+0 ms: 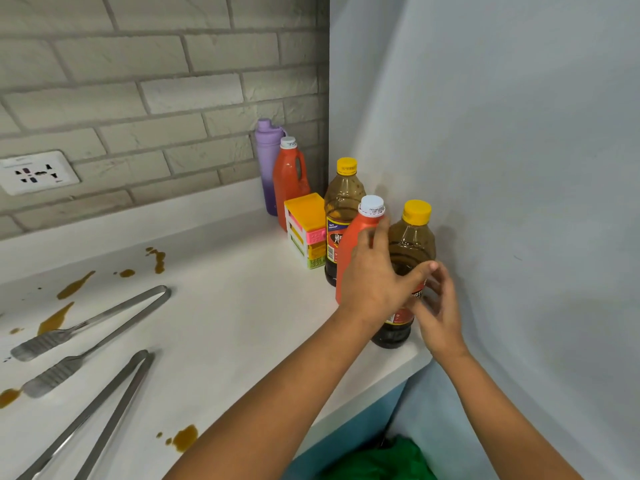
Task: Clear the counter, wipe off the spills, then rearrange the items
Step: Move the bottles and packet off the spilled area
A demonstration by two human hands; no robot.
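At the worktop's (pixel 225 306) right end, by the grey side wall, both hands meet around the near brown bottle (pixel 410 244) with a yellow cap. The left hand (pixel 375 271) lies across the bottle's front, thumb stretched over its label, fingers reaching up beside the near orange bottle (pixel 349 244). The right hand (pixel 438 306) curls its fingers round the bottle's right side, near the worktop's front right corner. Behind stand a second brown bottle (pixel 341 209), a stack of coloured boxes (pixel 306 230), a far orange bottle (pixel 289 178) and a purple flask (pixel 266 161), lined toward the back right corner. Brown spills (pixel 74 284) mark the left part, where two steel tongs (pixel 100 323) lie.
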